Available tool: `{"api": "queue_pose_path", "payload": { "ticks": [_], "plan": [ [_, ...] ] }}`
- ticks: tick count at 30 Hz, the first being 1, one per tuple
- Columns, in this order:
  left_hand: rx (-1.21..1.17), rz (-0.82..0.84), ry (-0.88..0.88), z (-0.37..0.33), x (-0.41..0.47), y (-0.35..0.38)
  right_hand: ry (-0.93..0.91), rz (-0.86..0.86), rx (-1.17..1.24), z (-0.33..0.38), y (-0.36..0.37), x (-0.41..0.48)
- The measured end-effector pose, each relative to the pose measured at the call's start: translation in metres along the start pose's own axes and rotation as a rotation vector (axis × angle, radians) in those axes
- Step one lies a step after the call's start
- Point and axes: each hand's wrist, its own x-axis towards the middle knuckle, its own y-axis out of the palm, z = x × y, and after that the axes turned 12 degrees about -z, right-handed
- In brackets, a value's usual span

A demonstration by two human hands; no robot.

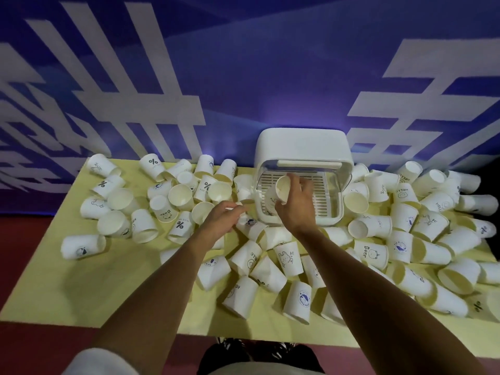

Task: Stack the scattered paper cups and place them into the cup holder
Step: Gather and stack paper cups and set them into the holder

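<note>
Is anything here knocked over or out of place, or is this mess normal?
Yes: dozens of paper cups lie tipped on their sides, jumbled across the yellow table on both sides of the white cup holder. Only the held cup, gripped by the right hand, is at the holder's open front.

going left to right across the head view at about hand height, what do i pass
lone cup lying on its side → left hand → right hand gripping a paper cup → Bear cup
</note>
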Motion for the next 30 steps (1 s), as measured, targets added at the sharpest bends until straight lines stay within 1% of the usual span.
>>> {"api": "queue_pose_path", "payload": {
  "ticks": [8, 10, 12, 14, 15, 19, 23, 26, 30],
  "plan": [
    [-0.026, -0.142, -0.038, 0.003, -0.018, -0.004, -0.091, 0.161, -0.077, -0.015, 0.01, 0.014],
    [-0.024, -0.172, -0.046, 0.004, -0.021, -0.004, -0.133, 0.151, -0.09, -0.019, 0.009, 0.013],
    [-0.036, -0.212, -0.064, 0.008, -0.024, -0.004, -0.201, 0.099, -0.091, -0.021, 0.009, 0.01],
    [-0.048, -0.256, -0.065, 0.012, -0.027, -0.004, -0.258, 0.064, -0.053, -0.018, 0.01, 0.006],
    [-0.053, -0.283, -0.065, 0.015, -0.03, -0.005, -0.287, 0.073, -0.02, -0.015, 0.012, 0.003],
    [-0.044, -0.374, -0.029, 0.023, -0.038, -0.014, -0.363, 0.22, 0.077, 0.001, 0.017, -0.011],
    [-0.045, -0.428, -0.027, 0.023, -0.039, -0.032, -0.424, 0.335, 0.036, 0.017, 0.024, -0.019],
    [-0.068, -0.436, -0.01, 0.027, -0.041, -0.047, -0.443, 0.384, 0.011, 0.036, 0.034, -0.019],
    [-0.036, -0.463, 0.0, 0.039, -0.041, -0.081, -0.459, 0.426, 0.011, 0.073, 0.056, -0.027]
  ]
}}
